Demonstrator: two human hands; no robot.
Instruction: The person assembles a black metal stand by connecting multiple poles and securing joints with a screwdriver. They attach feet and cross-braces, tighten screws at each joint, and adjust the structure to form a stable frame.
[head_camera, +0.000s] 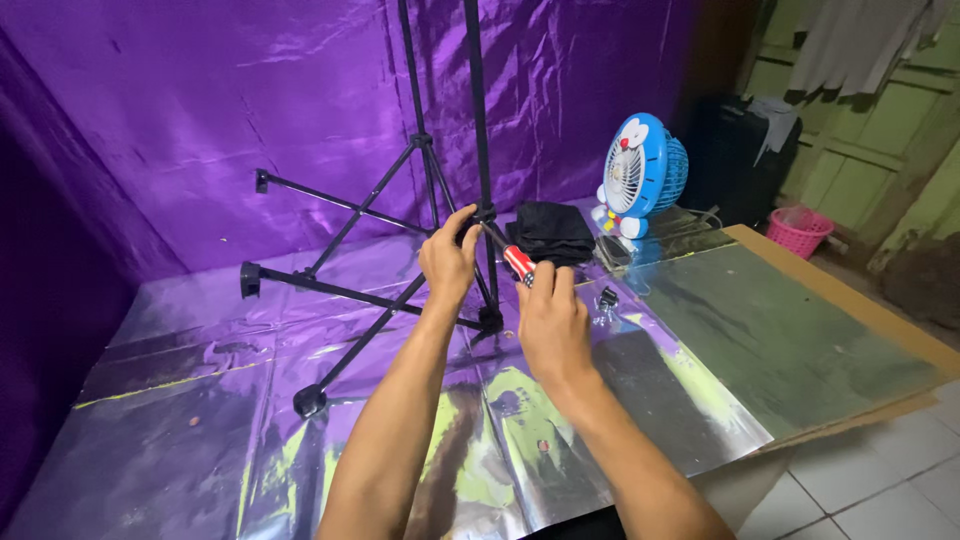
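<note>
Left hand (449, 258) clamped on black tripod (420, 215) joint; right hand (549, 315) beside it gripping red-handled screwdriver (517, 263). Beneath both, shiny silver foil sheet (700, 340) over the floor. Beyond, purple backdrop (200, 110), blue fan (643, 173), pink basket (800, 230).

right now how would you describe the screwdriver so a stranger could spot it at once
Start at the black tripod stand lying on the shiny foil sheet before the purple backdrop. Where its legs meet the pole, the left hand grips the joint and the right hand holds the screwdriver. Its red handle sets it apart from the all-black stand and the folded black cloth behind.
</note>
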